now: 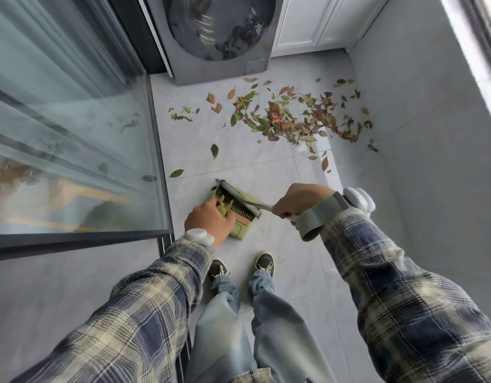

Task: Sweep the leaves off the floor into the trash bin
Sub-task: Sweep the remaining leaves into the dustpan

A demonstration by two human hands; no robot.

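Prep step: left hand (pixel 208 222) grips dustpan (pixel 240 230), right hand (pixel 302 199) grips broom (pixel 238 197); next I separate them, sweep leaves (pixel 288 120) (upper centre)

Two hands, left hand (pixel 208 222), right hand (pixel 299 201), one dustpan (pixel 238 230), one broom (pixel 240 199), two shoes (pixel 265 261), dozens of leaves (pixel 277 120)

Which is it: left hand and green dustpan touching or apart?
Touching. The head view shows the left hand gripping the green dustpan, fingers curled round its handle.
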